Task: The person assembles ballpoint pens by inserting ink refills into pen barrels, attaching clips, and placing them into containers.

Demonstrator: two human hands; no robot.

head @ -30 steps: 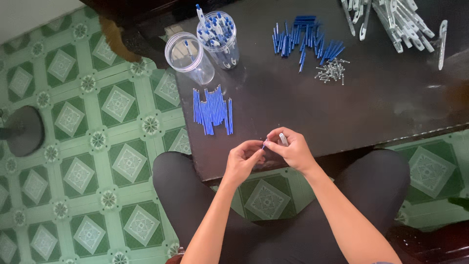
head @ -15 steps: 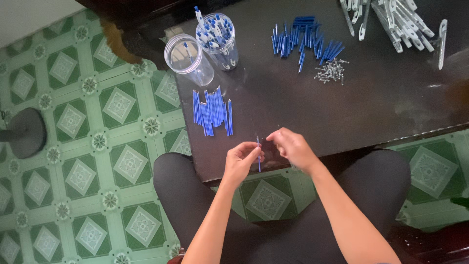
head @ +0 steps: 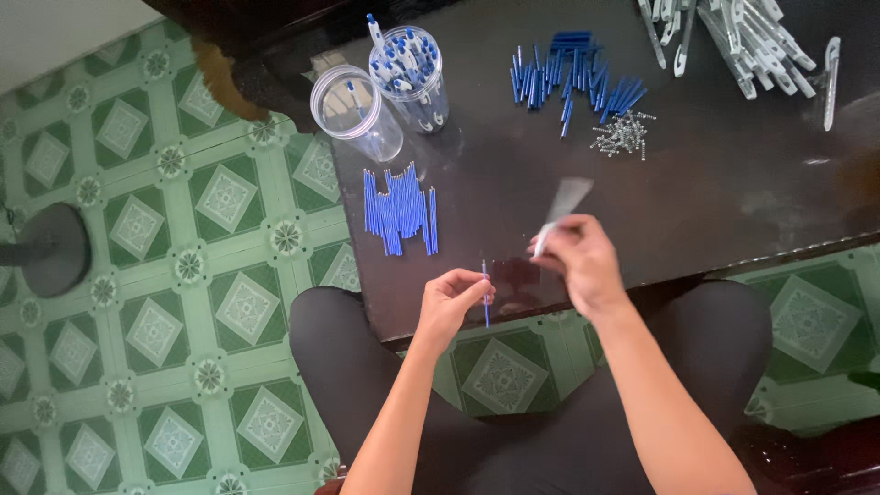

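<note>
At the near edge of the dark glossy table, the left hand pinches a thin blue ink refill upright between closed fingertips. The right hand grips a pale plastic pen barrel, blurred, its open end apparently tilted toward the refill. Loose blue refills lie fanned near the left edge (within easy reach), small metal springs farther back.

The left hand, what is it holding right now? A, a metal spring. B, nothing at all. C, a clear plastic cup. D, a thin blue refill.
D: the left hand pinches a thin blue refill upright over the dark table edge, while the right hand holds a blurred pale pen barrel.
</note>
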